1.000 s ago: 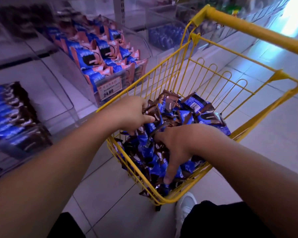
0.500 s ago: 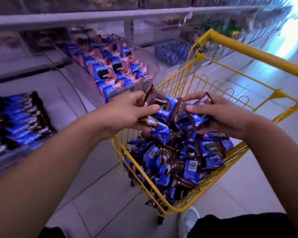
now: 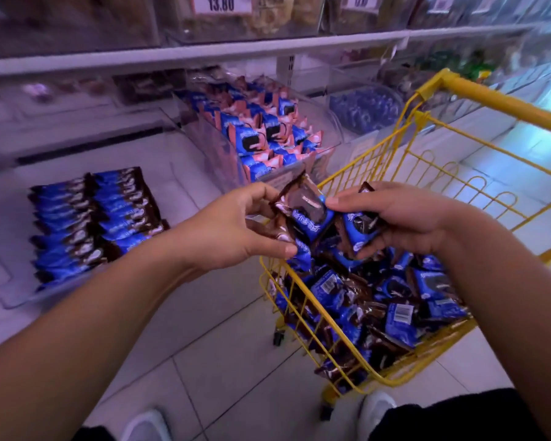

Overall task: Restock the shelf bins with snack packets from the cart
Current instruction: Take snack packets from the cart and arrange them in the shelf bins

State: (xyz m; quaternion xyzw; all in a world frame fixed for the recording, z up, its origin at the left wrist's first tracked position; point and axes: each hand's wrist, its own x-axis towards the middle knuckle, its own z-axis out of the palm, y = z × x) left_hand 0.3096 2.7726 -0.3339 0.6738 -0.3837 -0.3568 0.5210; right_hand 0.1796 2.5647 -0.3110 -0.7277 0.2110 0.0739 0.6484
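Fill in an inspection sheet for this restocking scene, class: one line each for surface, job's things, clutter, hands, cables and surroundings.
Surface: pale tiled floor; white shelf above.
Job's things: yellow cart heaped with blue-and-brown snack packets; clear left bin holds matching packets in rows.
Clutter: nothing seen.
Hands: left hand and right hand each grip packets above the cart.
Cables: nothing seen.
Surroundings: middle bin of blue-and-pink packets; price tag reading 13.80; white shoes below.

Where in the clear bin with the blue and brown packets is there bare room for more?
The clear bin is bare left of and behind the two packet rows. The pink-and-blue packet bin looks full. Both hands hold packets above the yellow cart.
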